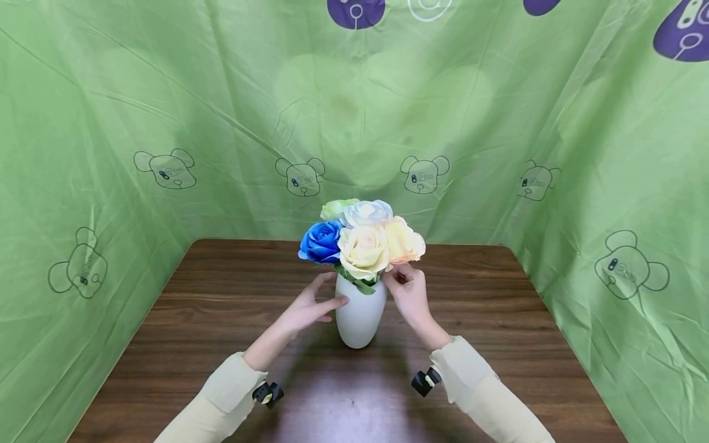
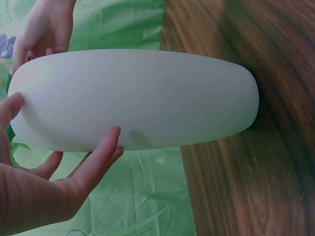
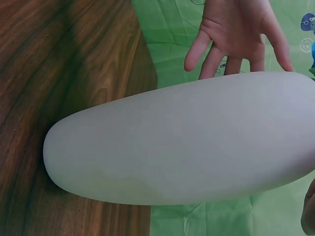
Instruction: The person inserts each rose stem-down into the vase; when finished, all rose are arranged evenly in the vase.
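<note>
A white vase (image 1: 361, 320) stands upright on the table and holds several artificial roses. A blue rose (image 1: 321, 242) is on the left, a cream rose (image 1: 364, 251) in front, a peach rose (image 1: 405, 241) on the right, a pale blue-white rose (image 1: 368, 213) behind. My left hand (image 1: 306, 306) is at the vase's left side, fingers spread, fingertips against its wall in the left wrist view. My right hand (image 1: 408, 289) is at the rim under the peach rose, fingers bent; the bloom partly hides the fingertips, so I cannot tell what they hold.
A light green bloom (image 1: 338, 209) sits at the back left of the bunch, and green leaves (image 1: 362, 285) hang over the rim. The dark wood table (image 1: 232, 277) meets a green printed cloth (image 1: 354, 123) behind and at both sides.
</note>
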The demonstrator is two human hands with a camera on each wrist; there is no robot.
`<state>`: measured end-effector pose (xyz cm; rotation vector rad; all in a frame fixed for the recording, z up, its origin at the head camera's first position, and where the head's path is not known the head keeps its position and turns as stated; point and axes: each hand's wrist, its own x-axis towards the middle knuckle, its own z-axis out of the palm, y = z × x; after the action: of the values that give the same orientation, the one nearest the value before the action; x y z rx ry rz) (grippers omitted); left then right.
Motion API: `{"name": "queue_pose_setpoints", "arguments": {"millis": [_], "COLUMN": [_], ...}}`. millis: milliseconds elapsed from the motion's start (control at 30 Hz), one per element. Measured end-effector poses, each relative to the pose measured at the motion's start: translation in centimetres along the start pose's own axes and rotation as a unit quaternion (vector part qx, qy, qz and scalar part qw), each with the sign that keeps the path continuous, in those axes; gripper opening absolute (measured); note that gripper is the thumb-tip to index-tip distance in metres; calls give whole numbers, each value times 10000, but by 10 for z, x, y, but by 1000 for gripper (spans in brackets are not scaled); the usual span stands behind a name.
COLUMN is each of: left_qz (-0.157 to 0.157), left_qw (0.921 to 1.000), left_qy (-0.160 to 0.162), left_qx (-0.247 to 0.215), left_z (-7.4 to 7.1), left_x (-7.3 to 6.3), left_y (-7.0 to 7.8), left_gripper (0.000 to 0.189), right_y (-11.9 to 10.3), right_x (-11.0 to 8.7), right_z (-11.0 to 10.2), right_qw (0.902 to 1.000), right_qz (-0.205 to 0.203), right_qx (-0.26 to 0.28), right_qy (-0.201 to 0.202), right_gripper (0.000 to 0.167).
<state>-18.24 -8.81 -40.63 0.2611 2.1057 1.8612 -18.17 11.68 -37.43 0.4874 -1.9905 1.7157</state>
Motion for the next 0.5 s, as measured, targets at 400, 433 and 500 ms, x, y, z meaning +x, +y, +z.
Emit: {"name": "queue_pose_setpoints", "arguments": {"millis": [400, 433, 500], "left_qz": [-24, -15, 10], "left_qw": [9999, 10000, 10000], "left_qy": [-56, -45, -10], "left_qx": [104, 86, 79], "left_z": [3, 2, 1], "left_x": [-12, -10, -7], "left_y": [19, 16, 8], "left_gripper": [61, 62, 62], "right_y": [10, 11, 13], "right_x": [-9, -10, -11], "right_z": [-11, -12, -16], "right_qw": [9987, 9986, 9982], "right_qz": [342, 380, 465], "right_qx": [340, 343, 328], "right_qy": [-140, -144, -163], "right_gripper": [4, 5, 8]}}
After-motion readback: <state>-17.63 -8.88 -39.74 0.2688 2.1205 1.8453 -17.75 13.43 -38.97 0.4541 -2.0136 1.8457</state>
